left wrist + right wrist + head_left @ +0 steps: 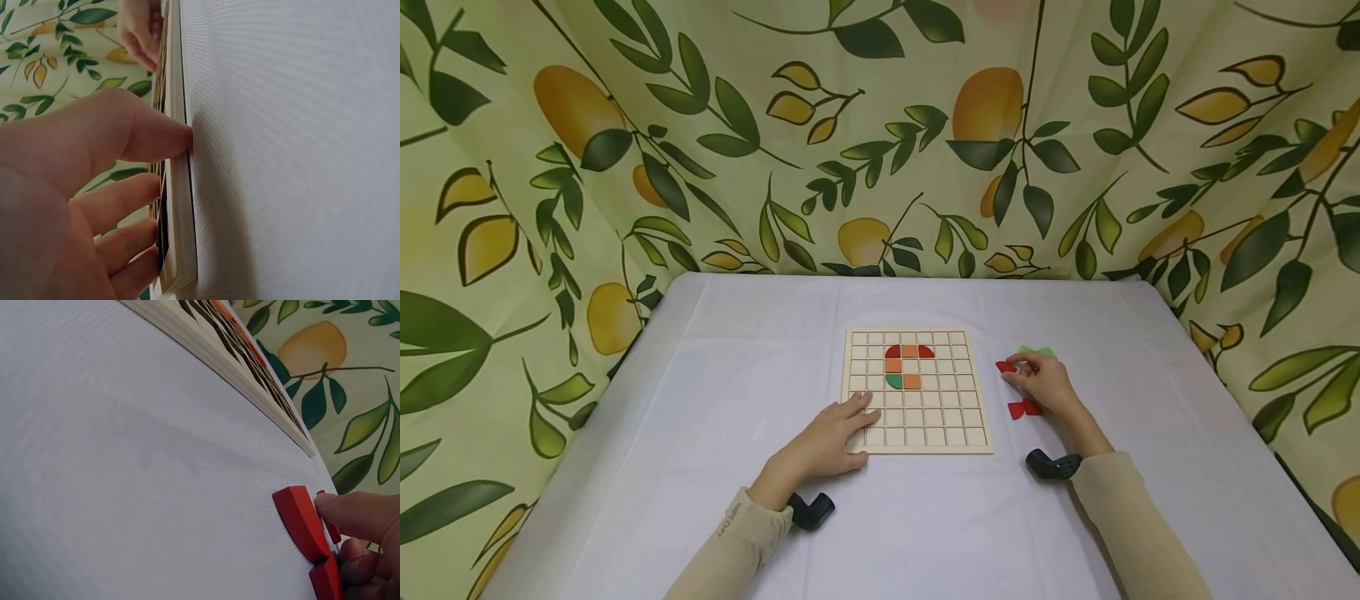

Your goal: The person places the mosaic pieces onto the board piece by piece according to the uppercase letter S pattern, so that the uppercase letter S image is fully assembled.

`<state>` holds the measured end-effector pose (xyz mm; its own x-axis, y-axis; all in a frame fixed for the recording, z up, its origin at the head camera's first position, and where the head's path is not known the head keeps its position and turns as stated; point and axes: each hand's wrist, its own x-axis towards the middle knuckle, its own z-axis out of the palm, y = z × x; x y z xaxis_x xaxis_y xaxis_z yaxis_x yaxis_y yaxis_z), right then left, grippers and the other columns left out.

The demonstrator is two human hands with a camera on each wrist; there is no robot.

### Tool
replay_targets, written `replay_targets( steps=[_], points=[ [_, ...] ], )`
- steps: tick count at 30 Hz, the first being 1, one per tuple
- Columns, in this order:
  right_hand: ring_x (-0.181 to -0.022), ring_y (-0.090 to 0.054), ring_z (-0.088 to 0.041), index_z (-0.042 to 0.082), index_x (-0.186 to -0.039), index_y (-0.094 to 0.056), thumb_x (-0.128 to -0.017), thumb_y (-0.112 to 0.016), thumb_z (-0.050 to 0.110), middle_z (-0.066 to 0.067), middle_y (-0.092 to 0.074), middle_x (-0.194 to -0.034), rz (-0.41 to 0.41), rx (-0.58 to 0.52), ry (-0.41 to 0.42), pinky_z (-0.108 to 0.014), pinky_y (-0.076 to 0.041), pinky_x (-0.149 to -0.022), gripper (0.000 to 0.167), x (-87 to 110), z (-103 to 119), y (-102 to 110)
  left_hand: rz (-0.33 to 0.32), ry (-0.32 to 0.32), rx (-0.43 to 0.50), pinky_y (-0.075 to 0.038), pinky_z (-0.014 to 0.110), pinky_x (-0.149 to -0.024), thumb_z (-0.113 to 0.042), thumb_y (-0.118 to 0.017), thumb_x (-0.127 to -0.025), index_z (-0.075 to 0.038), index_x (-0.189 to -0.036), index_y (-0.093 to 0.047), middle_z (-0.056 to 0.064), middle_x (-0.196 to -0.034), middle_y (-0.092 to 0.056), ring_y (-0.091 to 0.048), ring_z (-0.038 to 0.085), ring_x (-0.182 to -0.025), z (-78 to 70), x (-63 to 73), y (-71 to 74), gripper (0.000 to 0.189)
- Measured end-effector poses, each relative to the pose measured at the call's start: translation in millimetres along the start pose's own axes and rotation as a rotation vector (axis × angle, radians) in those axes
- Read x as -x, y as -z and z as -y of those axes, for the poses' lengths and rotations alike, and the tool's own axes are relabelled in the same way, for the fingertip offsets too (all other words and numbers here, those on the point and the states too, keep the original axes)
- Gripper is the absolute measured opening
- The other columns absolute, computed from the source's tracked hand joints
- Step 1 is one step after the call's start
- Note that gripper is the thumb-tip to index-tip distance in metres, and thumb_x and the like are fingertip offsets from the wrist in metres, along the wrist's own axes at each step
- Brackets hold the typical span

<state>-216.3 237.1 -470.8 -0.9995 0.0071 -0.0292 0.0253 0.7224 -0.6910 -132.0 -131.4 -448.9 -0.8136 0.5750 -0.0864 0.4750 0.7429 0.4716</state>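
Observation:
A wooden grid board lies on the table, several of its cells filled with red, orange and green pieces. My left hand rests at its near left corner, fingers spread over the grid. In the left wrist view the thumb touches the board's side edge. Right of the board, my right hand pinches a red quarter-circle piece between thumb and fingers. Two more red pieces lie just nearer than that hand; in the right wrist view one red piece sits close below the thumb.
Light green pieces lie behind the right hand, partly hidden by it. Both wrists wear dark camera mounts close over the white tablecloth. A leaf-and-fruit patterned curtain hangs along the table's back and sides.

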Motion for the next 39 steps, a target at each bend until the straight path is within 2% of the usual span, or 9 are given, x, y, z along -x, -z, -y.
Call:
replay_targets(
  steps=[12, 26, 39],
  points=[
    [-0.066, -0.045, -0.016, -0.002, -0.108, -0.066, -0.085, -0.072, 0.015, -0.007, -0.051, -0.069, -0.064, 0.021, 0.014, -0.019, -0.034, -0.049, 0.030, 2.3, -0.4, -2.6, 0.000, 0.001, -0.003, -0.028, 0.055, -0.118, -0.022, -0.067, -0.083, -0.008, -0.141, -0.048, 0.013, -0.158, -0.033, -0.029, 0.032, -0.149, -2.3, -0.4, 1.6, 0.063],
    [-0.063, -0.043, -0.014, -0.004, -0.105, -0.066, -0.084, -0.073, 0.015, -0.004, -0.049, -0.067, -0.085, 0.012, 0.030, -0.019, -0.032, -0.050, 0.030, 5.6, 5.9, -2.9, -0.009, -0.012, -0.011, -0.029, 0.055, -0.117, -0.021, -0.067, -0.082, -0.007, -0.140, -0.050, 0.015, -0.157, -0.034, -0.030, 0.033, -0.148, -3.4, 0.0, 2.9, 0.061],
    [-0.060, -0.042, -0.009, -0.005, -0.102, -0.065, -0.082, -0.075, 0.015, -0.005, -0.049, -0.068, -0.099, -0.035, 0.058, -0.018, -0.033, -0.051, 0.029, 10.0, 15.8, -12.2, 0.001, 0.010, 0.002, -0.027, 0.054, -0.119, -0.021, -0.067, -0.083, -0.007, -0.140, -0.050, 0.014, -0.158, -0.033, -0.029, 0.032, -0.149, -3.1, 0.7, 1.8, 0.062]
  ],
)
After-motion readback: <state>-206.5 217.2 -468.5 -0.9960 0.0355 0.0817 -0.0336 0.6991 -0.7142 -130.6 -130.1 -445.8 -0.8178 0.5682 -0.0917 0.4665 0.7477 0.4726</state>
